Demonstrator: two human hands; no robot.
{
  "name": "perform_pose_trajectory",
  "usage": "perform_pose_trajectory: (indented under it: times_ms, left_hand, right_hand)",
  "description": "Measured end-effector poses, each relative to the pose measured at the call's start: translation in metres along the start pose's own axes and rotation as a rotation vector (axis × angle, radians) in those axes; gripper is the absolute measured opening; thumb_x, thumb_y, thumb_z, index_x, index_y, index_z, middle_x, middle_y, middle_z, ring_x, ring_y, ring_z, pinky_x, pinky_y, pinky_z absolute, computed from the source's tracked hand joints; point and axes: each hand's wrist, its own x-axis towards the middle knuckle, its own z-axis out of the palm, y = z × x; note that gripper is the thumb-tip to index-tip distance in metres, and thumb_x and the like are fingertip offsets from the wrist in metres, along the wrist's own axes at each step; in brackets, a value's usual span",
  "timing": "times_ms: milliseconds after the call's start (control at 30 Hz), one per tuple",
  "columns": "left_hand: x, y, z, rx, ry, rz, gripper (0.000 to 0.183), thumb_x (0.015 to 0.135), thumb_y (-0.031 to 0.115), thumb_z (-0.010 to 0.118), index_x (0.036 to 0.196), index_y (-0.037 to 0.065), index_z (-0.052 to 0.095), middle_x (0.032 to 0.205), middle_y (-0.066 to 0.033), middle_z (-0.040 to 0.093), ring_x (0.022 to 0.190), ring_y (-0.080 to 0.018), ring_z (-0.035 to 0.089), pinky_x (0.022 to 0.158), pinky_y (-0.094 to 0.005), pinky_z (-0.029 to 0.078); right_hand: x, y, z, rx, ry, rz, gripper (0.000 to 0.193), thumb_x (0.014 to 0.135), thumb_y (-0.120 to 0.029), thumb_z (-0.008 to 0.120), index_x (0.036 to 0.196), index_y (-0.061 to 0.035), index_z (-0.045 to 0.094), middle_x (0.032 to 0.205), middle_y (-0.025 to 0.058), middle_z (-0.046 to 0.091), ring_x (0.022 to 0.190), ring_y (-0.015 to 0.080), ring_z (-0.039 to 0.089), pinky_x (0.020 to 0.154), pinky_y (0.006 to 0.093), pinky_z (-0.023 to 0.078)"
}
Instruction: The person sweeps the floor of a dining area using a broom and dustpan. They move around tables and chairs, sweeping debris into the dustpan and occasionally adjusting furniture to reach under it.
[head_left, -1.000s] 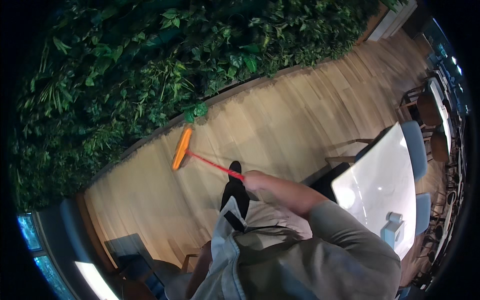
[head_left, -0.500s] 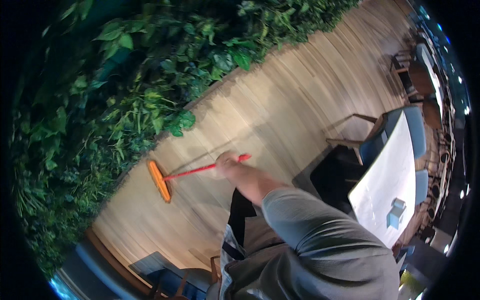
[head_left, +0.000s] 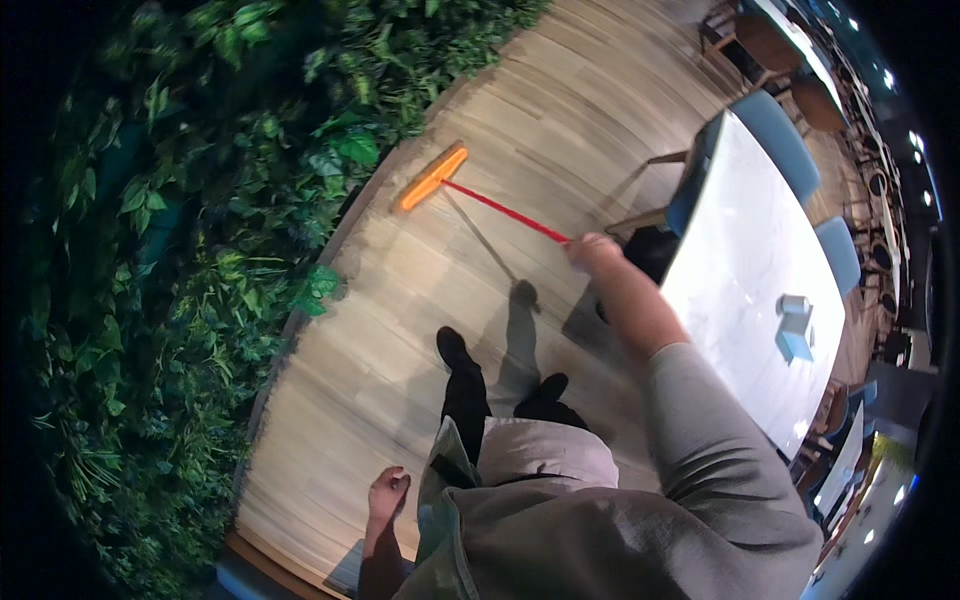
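Note:
My right hand [head_left: 592,250] is closed round the upper end of the red handle of a broom [head_left: 510,213], with the arm stretched forward. From there the handle slants away to the left, down to a wide orange head [head_left: 432,178]. That head rests on the wooden floor, close to the edging below the green plants. At the lower left my left hand [head_left: 387,492] hangs beside my body, its fingers curled in. I see no object in it.
A wall of leafy plants [head_left: 200,250] runs along the left. To the right stands a white table [head_left: 745,260] with blue chairs [head_left: 775,140] and a small holder [head_left: 796,325] on it. My shoes [head_left: 452,347] are on the plank floor [head_left: 350,370]. More tables and chairs stand farther right.
The broom head has swung forward along the plants' edge, and my right hand has moved right and forward with the handle. My left hand and both feet have come into view.

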Motion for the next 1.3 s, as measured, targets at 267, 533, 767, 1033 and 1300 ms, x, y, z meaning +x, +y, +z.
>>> perform_pose_trajectory:
  times_ms: [267, 533, 767, 1033, 1300]
  left_hand:
    - [-0.019, 0.05, 0.041, 0.264, -0.125, 0.002, 0.034, 0.085, 0.028, 0.069, 0.112, 0.007, 0.068, 0.085, -0.0093, 0.074, 0.081, -0.0201, 0.07, 0.078, -0.0322, 0.053]
    - [-0.023, 0.067, 0.106, 0.444, -0.264, 0.154, 0.036, 0.082, 0.029, 0.067, 0.11, 0.005, 0.068, 0.089, -0.015, 0.072, 0.086, -0.0277, 0.07, 0.082, -0.0359, 0.053]
    - [0.025, 0.139, 0.095, 0.624, -0.297, 0.358, 0.033, 0.081, 0.029, 0.066, 0.106, 0.006, 0.068, 0.092, -0.0169, 0.072, 0.089, -0.0347, 0.069, 0.082, -0.0401, 0.053]
    - [0.092, 0.204, 0.013, 0.652, -0.361, 0.332, 0.03, 0.084, 0.028, 0.069, 0.106, 0.007, 0.068, 0.086, -0.0131, 0.072, 0.081, -0.0248, 0.069, 0.076, -0.0355, 0.054]
    - [0.177, 0.134, -0.111, 0.707, -0.385, 0.278, 0.025, 0.082, 0.024, 0.066, 0.1, 0.008, 0.071, 0.089, -0.0132, 0.072, 0.081, -0.0235, 0.069, 0.075, -0.0332, 0.054]
  right_hand:
    - [-0.173, 0.051, 0.233, 0.291, -0.168, 0.1, 0.031, 0.097, -0.029, 0.047, 0.111, -0.0151, 0.07, 0.12, 0.0092, 0.068, 0.111, 0.0276, 0.065, 0.089, 0.0428, 0.055]
    - [-0.503, 0.152, 0.371, 0.567, -0.416, 0.662, 0.053, 0.096, -0.054, 0.043, 0.106, -0.0102, 0.072, 0.109, 0.0206, 0.068, 0.105, 0.0384, 0.064, 0.093, 0.0472, 0.05]
    - [-0.566, 0.162, 0.366, 0.739, -0.218, 0.772, 0.059, 0.095, -0.057, 0.046, 0.104, -0.0044, 0.071, 0.101, 0.0251, 0.068, 0.102, 0.0405, 0.064, 0.089, 0.0479, 0.05]
    - [-0.337, 0.087, 0.312, 1.569, -0.182, 0.915, 0.054, 0.103, -0.046, 0.037, 0.077, -0.0031, 0.057, 0.054, 0.0078, 0.052, 0.04, 0.022, 0.046, 0.039, 0.0395, 0.032]
    - [-0.363, -0.07, 0.352, 1.219, -0.24, 0.932, 0.06, 0.102, -0.046, 0.037, 0.099, 0.007, 0.066, 0.077, 0.0255, 0.067, 0.066, 0.0357, 0.069, 0.055, 0.0479, 0.052]
